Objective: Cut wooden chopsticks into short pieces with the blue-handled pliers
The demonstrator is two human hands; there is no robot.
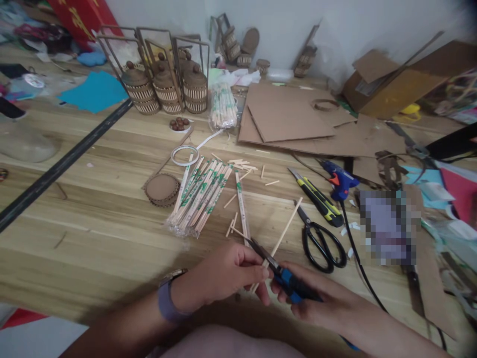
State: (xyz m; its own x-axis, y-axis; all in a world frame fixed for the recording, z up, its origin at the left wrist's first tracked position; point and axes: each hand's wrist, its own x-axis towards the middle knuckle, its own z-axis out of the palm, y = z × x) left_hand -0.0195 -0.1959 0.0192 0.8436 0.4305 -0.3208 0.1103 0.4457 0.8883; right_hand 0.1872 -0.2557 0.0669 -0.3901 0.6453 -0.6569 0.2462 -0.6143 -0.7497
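Note:
My left hand [242, 271], with a watch on its wrist, pinches a thin wooden stick [286, 226] near its lower end. My right hand [316, 293] is wrapped round the blue and black handles of a cutting tool [294, 286]. The tool's dark jaws lie across the stick, close to my left fingertips. Just beyond my hands are short cut pieces of stick [242, 164] and one wrapped pair of chopsticks [241, 204]. A bundle of wrapped chopsticks [203, 196] lies to the left of them.
Black scissors [322, 243], a yellow and black cutter [316, 194] and a blue glue gun [339, 181] lie at the right. Cardboard sheets [294, 114] and small lidded baskets [167, 89] stand farther back. A tape roll [184, 155] lies near a cardboard disc [162, 188].

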